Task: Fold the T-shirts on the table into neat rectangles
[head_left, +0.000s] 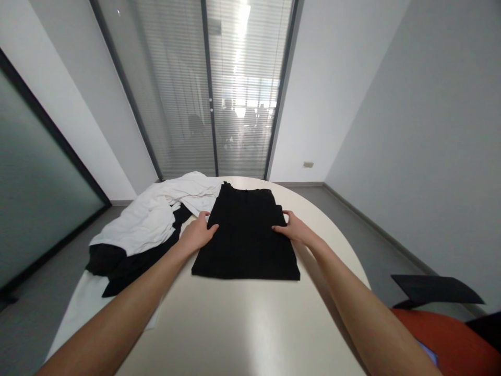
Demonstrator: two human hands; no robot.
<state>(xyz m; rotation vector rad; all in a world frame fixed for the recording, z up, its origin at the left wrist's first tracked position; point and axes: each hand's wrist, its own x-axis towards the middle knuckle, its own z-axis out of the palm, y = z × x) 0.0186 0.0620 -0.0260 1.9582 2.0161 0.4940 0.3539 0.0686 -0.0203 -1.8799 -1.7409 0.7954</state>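
Observation:
A black garment (246,235) lies folded into a near-rectangle on the round table, its lower edge straight and its far edge slightly curved. Whether it is a shirt or trousers I cannot tell. My left hand (198,232) grips its left side, thumb on top and fingers at the edge. On the opposite side, my right hand (294,228) holds the right edge in the same way, with its thumb on the cloth. The undersides of both grips are hidden.
White clothes (156,214) and dark clothes (129,271) lie heaped along the left of the pale table (219,324). An orange chair (442,334) with a black armrest (436,289) stands at the lower right. Glass with blinds (246,94) is beyond the table.

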